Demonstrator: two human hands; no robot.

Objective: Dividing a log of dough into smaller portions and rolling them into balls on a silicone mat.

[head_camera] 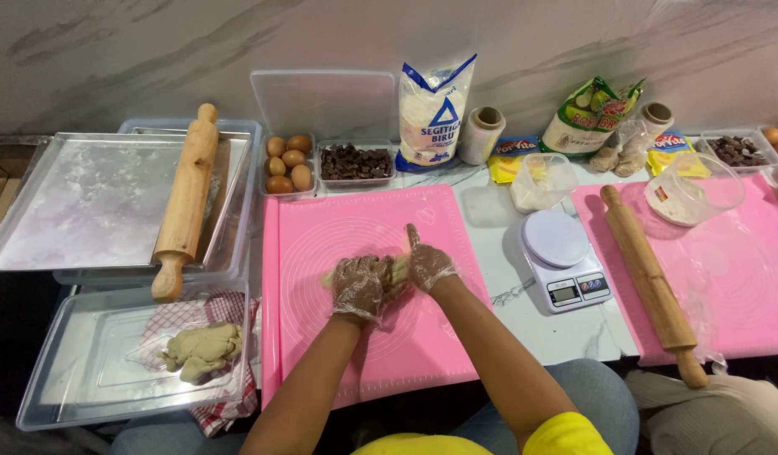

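Two rolling pins (185,202) (650,282), two pink mats (364,295) (743,286), one scale (563,259).

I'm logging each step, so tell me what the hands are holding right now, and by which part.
Both gloved hands, left hand and right hand, press a small piece of pale dough between them over the pink mat; which part they grip is hidden.

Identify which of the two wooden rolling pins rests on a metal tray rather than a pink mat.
The left wooden rolling pin, lying across the metal baking tray; the other lies on the right pink mat.
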